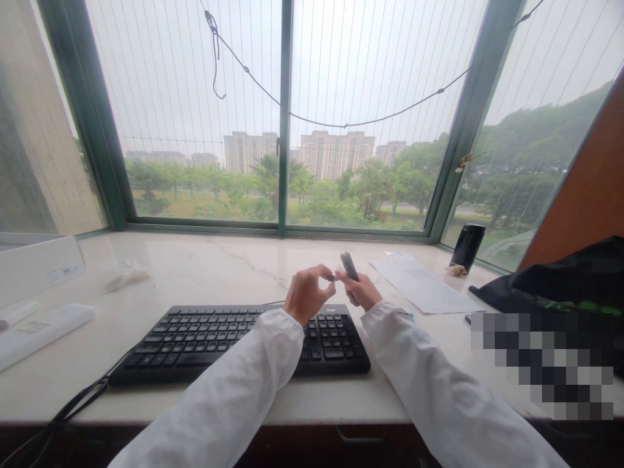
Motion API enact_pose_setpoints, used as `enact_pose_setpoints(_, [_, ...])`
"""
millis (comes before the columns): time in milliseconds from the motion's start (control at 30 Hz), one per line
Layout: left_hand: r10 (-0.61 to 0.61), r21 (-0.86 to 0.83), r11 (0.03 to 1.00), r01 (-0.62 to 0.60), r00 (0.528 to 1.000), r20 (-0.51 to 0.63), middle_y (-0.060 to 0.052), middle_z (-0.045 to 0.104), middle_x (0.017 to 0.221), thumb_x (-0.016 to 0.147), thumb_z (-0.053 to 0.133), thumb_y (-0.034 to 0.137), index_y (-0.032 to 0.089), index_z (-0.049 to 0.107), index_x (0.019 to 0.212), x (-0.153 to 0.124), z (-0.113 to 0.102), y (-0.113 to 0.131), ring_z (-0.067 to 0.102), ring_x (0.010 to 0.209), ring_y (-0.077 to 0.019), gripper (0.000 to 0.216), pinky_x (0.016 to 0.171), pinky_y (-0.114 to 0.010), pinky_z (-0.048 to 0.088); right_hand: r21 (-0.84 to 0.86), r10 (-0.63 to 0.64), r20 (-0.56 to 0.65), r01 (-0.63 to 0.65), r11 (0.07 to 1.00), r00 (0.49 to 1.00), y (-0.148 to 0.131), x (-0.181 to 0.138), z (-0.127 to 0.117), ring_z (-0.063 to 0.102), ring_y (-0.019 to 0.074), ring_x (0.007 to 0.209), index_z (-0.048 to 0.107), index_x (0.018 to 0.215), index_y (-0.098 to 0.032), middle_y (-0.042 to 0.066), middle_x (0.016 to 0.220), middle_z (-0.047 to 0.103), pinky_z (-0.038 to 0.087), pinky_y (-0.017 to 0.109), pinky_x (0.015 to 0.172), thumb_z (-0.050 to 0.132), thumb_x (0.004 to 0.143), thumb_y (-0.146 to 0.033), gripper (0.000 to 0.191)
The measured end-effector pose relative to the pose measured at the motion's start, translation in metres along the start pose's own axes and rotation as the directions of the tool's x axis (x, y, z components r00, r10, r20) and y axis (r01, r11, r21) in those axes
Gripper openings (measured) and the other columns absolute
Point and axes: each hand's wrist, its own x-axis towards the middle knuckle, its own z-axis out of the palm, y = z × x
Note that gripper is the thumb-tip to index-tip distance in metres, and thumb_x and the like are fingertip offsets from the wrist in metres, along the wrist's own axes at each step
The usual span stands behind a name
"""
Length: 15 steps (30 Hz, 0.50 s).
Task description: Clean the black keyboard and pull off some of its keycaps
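Above the right part of a black keyboard (205,338), both my hands are raised close together. My left hand (305,296) is closed in a pinch, thumb and index finger on a small black piece (331,278) too small to name surely. My right hand (363,290) is wrapped round a dark stick-shaped tool (349,266), which points up and slightly left with two short prongs at its top end. A right fingertip reaches out to the small black piece and seems to touch it. My left sleeve covers some of the keys.
At the left lie a white box (39,263), a white long case (49,331) and a crumpled clear wrapper (127,276). Printed paper (424,283), a black can (468,247) and a black bag (550,279) are at the right. Cables (82,400) run off the front left edge.
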Motion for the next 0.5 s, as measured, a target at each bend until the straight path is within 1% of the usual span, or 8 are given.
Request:
enact_pose_setpoints(67, [0.005, 0.019, 1.0, -0.005, 1.0, -0.013, 0.0, 0.071, 0.091, 0.079, 0.062, 0.02, 0.021, 0.066, 0.094, 0.0005, -0.0002, -0.0013, 0.065, 0.085, -0.0154, 0.015, 0.083, -0.029, 0.05, 0.011, -0.011, 0.018, 0.011, 1.0, 1.0, 0.0004, 0.0007, -0.0013, 0.029, 0.006, 0.032, 0.064, 0.074, -0.013, -0.009, 0.038, 0.036, 0.018, 0.021, 0.032, 0.068, 0.07, -0.054, 0.041])
enact_pose_setpoints(167, [0.003, 0.052, 0.999, -0.002, 1.0, -0.017, 0.0, 0.07, 0.09, 0.08, 0.063, 0.02, 0.02, 0.066, 0.094, 0.0011, 0.0, -0.0032, 0.065, 0.083, -0.0152, 0.015, 0.082, -0.029, 0.05, -0.016, -0.053, 0.036, 0.054, 0.998, 0.998, 0.0026, 0.002, -0.0024, 0.028, 0.0058, 0.033, 0.068, 0.079, -0.012, -0.009, 0.037, 0.036, 0.018, 0.02, 0.032, 0.069, 0.068, -0.056, 0.045])
enact_pose_setpoints(267, [0.008, 0.074, 0.997, -0.007, 1.0, -0.01, -0.001, 0.069, 0.091, 0.081, 0.062, 0.021, 0.02, 0.066, 0.094, 0.0012, 0.0003, -0.0037, 0.064, 0.084, -0.0157, 0.013, 0.082, -0.029, 0.05, -0.041, -0.073, 0.034, 0.074, 0.996, 0.997, 0.0043, 0.0032, -0.0027, 0.028, 0.0057, 0.033, 0.069, 0.079, -0.013, -0.009, 0.036, 0.035, 0.018, 0.021, 0.033, 0.069, 0.067, -0.059, 0.049])
enact_pose_setpoints(400, [0.026, 0.067, 0.997, -0.025, 1.0, -0.01, -0.002, 0.068, 0.092, 0.082, 0.061, 0.024, 0.02, 0.065, 0.093, 0.0008, 0.0003, -0.0019, 0.064, 0.086, -0.016, 0.012, 0.082, -0.029, 0.05, -0.042, -0.061, 0.047, 0.063, 0.997, 0.997, 0.004, 0.0033, -0.0031, 0.026, 0.0057, 0.033, 0.068, 0.077, -0.013, -0.009, 0.035, 0.033, 0.017, 0.021, 0.033, 0.069, 0.066, -0.063, 0.051])
enact_pose_setpoints(500, [-0.016, 0.007, 1.0, 0.016, 1.0, -0.015, -0.001, 0.07, 0.089, 0.082, 0.062, 0.026, 0.02, 0.065, 0.092, 0.0014, -0.0003, -0.0004, 0.065, 0.086, -0.0156, 0.012, 0.083, -0.029, 0.05, -0.046, -0.058, 0.027, 0.059, 0.997, 0.998, 0.0036, 0.0033, -0.0038, 0.027, 0.006, 0.033, 0.067, 0.077, -0.013, -0.009, 0.037, 0.034, 0.019, 0.021, 0.033, 0.065, 0.069, -0.065, 0.053])
